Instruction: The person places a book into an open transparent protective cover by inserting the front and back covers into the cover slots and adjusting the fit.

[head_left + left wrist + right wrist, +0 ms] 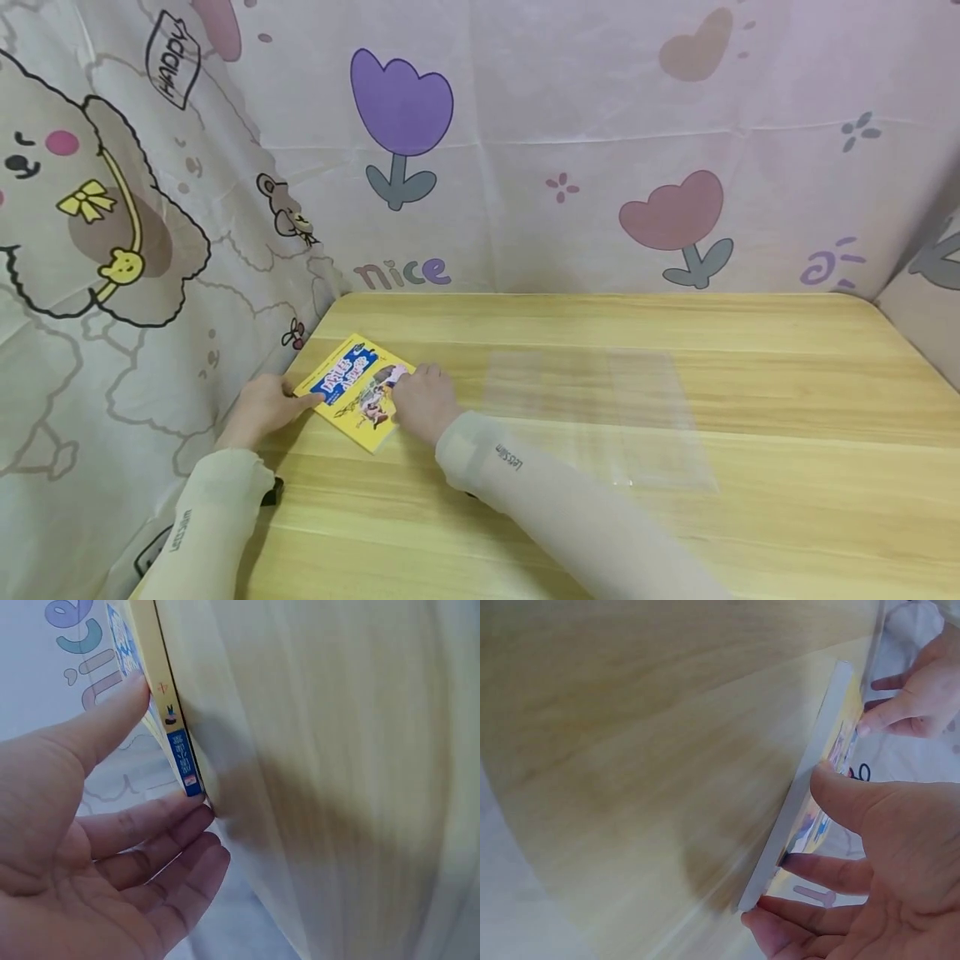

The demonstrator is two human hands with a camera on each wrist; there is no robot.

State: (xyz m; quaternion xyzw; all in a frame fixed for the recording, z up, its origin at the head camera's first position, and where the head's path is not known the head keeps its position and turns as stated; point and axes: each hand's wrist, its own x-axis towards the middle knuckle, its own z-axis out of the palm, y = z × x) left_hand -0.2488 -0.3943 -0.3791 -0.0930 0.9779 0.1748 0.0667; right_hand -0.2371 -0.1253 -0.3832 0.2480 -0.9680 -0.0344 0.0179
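Note:
A thin book (347,410) with a yellow cover, a blue title panel and a cartoon picture lies face up on the left part of the table. My left hand (264,407) pinches its spine side, thumb on the cover. The left wrist view shows the fingertips at one end of the spine (169,712). At the opposite side my right hand (427,402) grips the book by its page edge (799,791). In the right wrist view the thumb presses the cover near that edge, and the fingers reach the far corner.
To the right, a clear plastic sheet or sleeve (585,417) lies flat on the wood-grain table (810,500). Printed fabric curtains (525,100) hang behind the table and along its left side, close to my left hand.

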